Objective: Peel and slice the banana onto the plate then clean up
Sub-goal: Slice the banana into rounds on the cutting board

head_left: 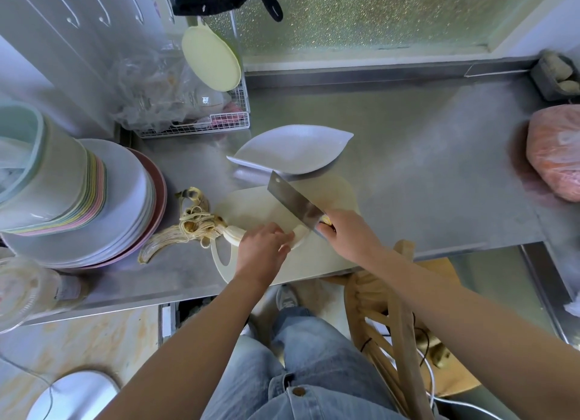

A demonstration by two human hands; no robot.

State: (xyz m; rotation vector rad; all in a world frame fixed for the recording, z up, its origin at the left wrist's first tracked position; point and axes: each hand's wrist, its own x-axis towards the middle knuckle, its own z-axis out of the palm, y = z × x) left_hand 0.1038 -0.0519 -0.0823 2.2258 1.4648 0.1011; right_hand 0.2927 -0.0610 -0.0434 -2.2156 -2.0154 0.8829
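The left hand (262, 250) fingers (277, 235) are curled down over the peeled banana (234, 234) and hold it on the cutting board (251, 211). The fruit's two ends show on either side of these fingers; its middle is hidden under them. The right hand (348, 236) fingers (324, 229) are wrapped round the handle of the cleaver (293, 200), covering most of it. The blade runs away from the right fingers, up and to the left, with its heel just beside the banana's right end. Whether the edge touches the fruit cannot be told.

Both forearms reach in over the near counter edge, with the hands angled down. The banana peel (185, 228) lies just left of the left fingers, mostly off the board. The plate (292, 151) sits beyond the blade tip, at the board's far edge. Bare counter (423, 168) lies open to the right of the right fingers. Stacked dishes (125, 200) close off the left. The board's near end lies close to the counter's near edge.
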